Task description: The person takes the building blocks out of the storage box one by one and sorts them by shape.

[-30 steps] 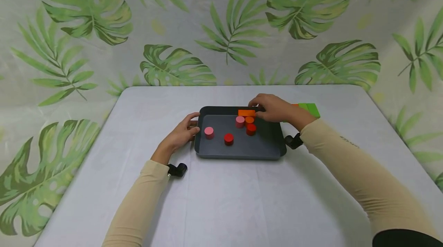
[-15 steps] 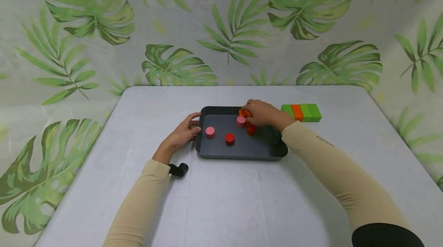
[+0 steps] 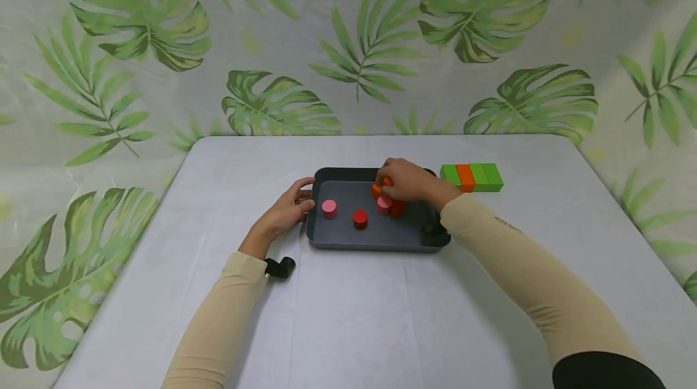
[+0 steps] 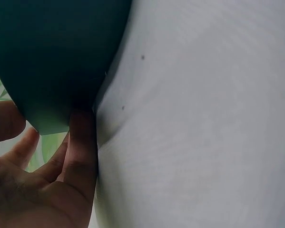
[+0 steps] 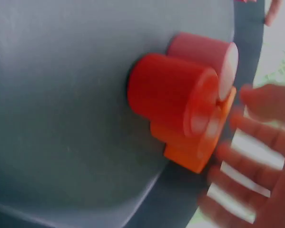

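A dark grey baking tray (image 3: 376,242) lies on the table. My left hand (image 3: 290,206) holds its left edge, thumb and fingers at the rim; the left wrist view shows the fingers (image 4: 80,156) against the tray's dark side (image 4: 52,61). My right hand (image 3: 405,179) is over the tray's far part, at an orange block (image 3: 376,191) and an orange cylinder (image 5: 180,137). Its fingers look extended and blurred in the right wrist view. A red cylinder (image 3: 398,209) and a pink cylinder (image 3: 383,205) stand close by, partly hidden.
Another pink cylinder (image 3: 329,209) and another red cylinder (image 3: 360,219) stand apart in the tray. Right of the tray, several green blocks (image 3: 486,177) and one orange block (image 3: 465,178) form a row. A leaf-patterned cloth (image 3: 359,44) hangs behind the table.
My right hand has moved left and over the grouped pieces. The orange block has turned and come nearer, and the pink and red cylinders beside it have shifted nearer too. My left hand stays put.
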Demonstrator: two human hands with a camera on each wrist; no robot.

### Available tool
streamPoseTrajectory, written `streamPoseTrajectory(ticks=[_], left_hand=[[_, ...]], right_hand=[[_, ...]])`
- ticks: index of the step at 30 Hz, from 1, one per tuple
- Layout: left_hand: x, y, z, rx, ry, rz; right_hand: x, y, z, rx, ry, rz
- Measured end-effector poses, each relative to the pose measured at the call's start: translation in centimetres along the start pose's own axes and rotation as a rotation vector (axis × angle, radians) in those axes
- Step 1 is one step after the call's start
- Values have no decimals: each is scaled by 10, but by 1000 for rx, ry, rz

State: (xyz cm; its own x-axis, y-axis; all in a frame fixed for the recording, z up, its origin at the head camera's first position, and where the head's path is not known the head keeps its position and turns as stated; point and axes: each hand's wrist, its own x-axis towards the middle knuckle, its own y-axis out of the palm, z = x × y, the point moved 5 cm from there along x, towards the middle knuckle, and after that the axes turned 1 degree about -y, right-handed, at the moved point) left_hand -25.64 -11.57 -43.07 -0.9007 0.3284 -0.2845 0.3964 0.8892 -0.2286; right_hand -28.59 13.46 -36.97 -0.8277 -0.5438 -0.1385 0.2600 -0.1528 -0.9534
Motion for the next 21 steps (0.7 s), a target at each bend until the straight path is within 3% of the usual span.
streamPoseTrajectory(ticks=[4,7,10,16,21], left_hand=[[1,0,1,-1,-4,-5],[0,-1,1,-2,-9,-9],[-1,0,1,4,-5,-8],[0,0,0,8,-5,-9],[-1,-1,0,12,-7,-9]], right_hand=[[0,1,-1,-81,143,-3],[1,3,-2,-95,204,2],[4,6,0,-72,189,7],[11,8,6,16,80,31],[13,7,9,30,74,33]])
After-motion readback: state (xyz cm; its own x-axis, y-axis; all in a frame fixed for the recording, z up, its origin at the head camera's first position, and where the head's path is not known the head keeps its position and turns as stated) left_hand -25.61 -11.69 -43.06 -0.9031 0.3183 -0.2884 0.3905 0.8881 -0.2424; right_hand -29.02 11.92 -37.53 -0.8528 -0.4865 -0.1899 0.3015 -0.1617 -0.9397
